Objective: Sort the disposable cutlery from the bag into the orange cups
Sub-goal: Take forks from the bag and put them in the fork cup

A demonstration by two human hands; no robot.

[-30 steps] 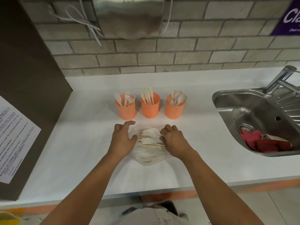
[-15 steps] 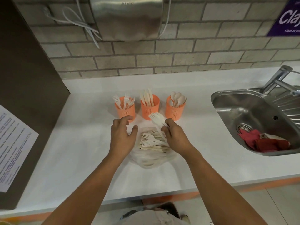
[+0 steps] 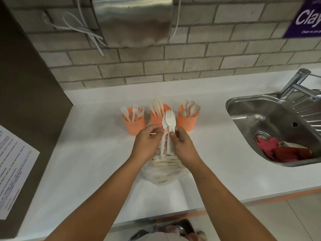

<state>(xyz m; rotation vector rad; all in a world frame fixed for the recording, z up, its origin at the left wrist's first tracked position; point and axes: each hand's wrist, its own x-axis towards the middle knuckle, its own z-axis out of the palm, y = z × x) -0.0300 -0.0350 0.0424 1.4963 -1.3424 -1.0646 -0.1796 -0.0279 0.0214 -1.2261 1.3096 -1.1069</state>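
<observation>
Item: small bunch of white forks [image 3: 169, 119], held upright, tines up, between my two hands above the bag [image 3: 163, 174]. My right hand [image 3: 184, 146] has its grip closed on the handles, thumb and fingertips pinching them. My left hand [image 3: 147, 143] also pinches the bunch from the left side, fingers closed on a handle.

Item: clear plastic bag, lying on the white tabletop [image 3: 86, 162] just near of my hands, holding a stack of pale cutlery [image 3: 166, 160] laid flat.

Item: three orange cups in a row, far side of the bag.
- Left cup [image 3: 134, 125]: forks standing tines up.
- Middle cup [image 3: 157, 117]: knives standing; the held forks partly cover it from my view.
- Right cup [image 3: 188, 120]: spoons, bowls up.

Item: steel sink [image 3: 271, 122], right of the tabletop, with a red cloth [image 3: 281, 151] in the basin and a tap [image 3: 295, 84] at the far edge.

Item: printed sheet [image 3: 12, 167] on a dark panel, left.

Item: steel wall unit [image 3: 132, 20] with white cables [image 3: 83, 26], on the brick wall at the far side.
</observation>
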